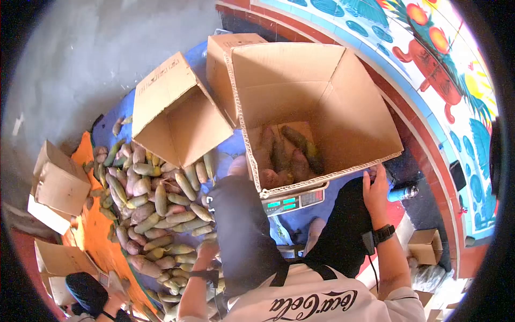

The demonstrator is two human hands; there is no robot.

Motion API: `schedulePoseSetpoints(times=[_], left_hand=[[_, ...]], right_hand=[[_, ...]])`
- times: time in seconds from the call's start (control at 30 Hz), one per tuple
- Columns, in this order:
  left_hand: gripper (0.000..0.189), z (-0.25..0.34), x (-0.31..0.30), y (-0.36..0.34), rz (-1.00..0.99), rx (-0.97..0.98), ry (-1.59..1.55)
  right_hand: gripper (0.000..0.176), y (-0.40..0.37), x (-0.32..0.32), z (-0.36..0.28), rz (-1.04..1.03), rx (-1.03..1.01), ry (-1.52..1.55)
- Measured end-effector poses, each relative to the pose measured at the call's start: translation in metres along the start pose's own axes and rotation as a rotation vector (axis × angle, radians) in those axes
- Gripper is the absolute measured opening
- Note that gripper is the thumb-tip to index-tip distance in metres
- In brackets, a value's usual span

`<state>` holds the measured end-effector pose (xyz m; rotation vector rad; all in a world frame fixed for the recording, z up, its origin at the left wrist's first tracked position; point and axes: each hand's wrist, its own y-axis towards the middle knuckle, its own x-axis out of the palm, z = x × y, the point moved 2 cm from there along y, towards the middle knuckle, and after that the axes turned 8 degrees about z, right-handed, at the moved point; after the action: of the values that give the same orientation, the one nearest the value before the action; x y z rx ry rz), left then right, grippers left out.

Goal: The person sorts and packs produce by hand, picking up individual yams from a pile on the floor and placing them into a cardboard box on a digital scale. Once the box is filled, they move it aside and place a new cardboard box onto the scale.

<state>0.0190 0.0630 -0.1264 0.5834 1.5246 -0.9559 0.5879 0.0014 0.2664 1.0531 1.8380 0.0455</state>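
A big cardboard box (322, 70) stands with its mouth facing me, on a scale (295, 202) with a lit green display. Several long green and brownish vegetables that look like cucumbers (300, 145) lie in it. My right hand (377, 188) is beside the box's near right corner, thumb and fingers apart, fingertips right at the rim. My left hand (208, 249) reaches down beside my knee to the near right edge of a large vegetable pile (155, 209). Its fingers are mostly hidden, and I cannot tell whether it holds a vegetable.
A tilted cardboard box (174, 112) rests against the pile's far side, on a blue sheet (110, 126). Other boxes (61, 180) stand at the left by an orange sheet (94, 236). Another person (88, 295) is at lower left. A painted wall (424, 64) curves along the right.
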Motion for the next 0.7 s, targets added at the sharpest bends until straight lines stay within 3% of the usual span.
schedulePoseSetpoints(times=[0.03, 0.07, 0.1, 0.17, 0.2, 0.23, 0.27, 0.3, 0.33, 0.4, 0.43, 0.53, 0.63, 0.7], left_hand=[[0.029, -0.003, -0.025, -0.015, 0.112, 0.002, -0.008], [0.034, 0.008, -0.153, -0.007, -0.059, -0.207, 0.083], [0.034, 0.001, -0.159, -0.008, -0.059, -0.209, 0.096], [0.038, -0.025, -0.169, -0.023, 0.461, -1.057, -1.015], [0.055, -0.005, -0.256, -0.017, 0.531, -1.155, -1.292], [0.055, -0.003, -0.287, -0.014, 0.543, -1.16, -1.281], [0.063, -0.003, -0.308, -0.014, 0.705, -1.199, -1.192], [0.072, -0.001, -0.33, -0.015, 0.864, -1.232, -1.096], [0.077, 0.004, -0.355, -0.013, 0.957, -1.188, -1.172], [0.077, 0.014, -0.398, -0.005, 1.154, -1.005, -1.409], [0.072, 0.016, -0.426, 0.0, 1.135, -0.88, -1.349], [0.068, 0.037, -0.481, 0.014, 1.245, -0.772, -1.345], [0.064, 0.052, -0.522, 0.034, 1.283, -0.481, -1.247], [0.061, 0.066, -0.549, 0.049, 1.236, -0.341, -1.234]], right_hand=[[0.033, -0.001, 0.0, 0.002, 0.009, 0.01, 0.009], [0.034, -0.001, 0.0, 0.001, 0.024, -0.015, 0.013], [0.034, 0.0, 0.001, 0.001, 0.037, -0.043, 0.017], [0.035, -0.001, 0.003, 0.004, 0.046, -0.054, 0.029], [0.037, 0.0, 0.004, 0.005, 0.087, -0.15, -0.013], [0.04, 0.0, 0.005, 0.005, 0.129, -0.247, -0.054], [0.04, 0.0, 0.005, 0.002, 0.131, -0.249, -0.039], [0.037, 0.0, 0.003, 0.0, 0.084, -0.128, 0.037], [0.034, 0.0, 0.003, 0.0, 0.035, -0.008, 0.112], [0.035, 0.001, 0.004, 0.003, 0.033, -0.029, 0.104], [0.035, 0.001, 0.004, 0.004, 0.031, -0.046, 0.083], [0.036, 0.002, 0.003, 0.003, 0.06, -0.093, 0.08], [0.037, 0.0, 0.002, 0.004, 0.044, -0.066, 0.075], [0.038, 0.0, -0.001, 0.002, 0.029, -0.035, 0.091]])
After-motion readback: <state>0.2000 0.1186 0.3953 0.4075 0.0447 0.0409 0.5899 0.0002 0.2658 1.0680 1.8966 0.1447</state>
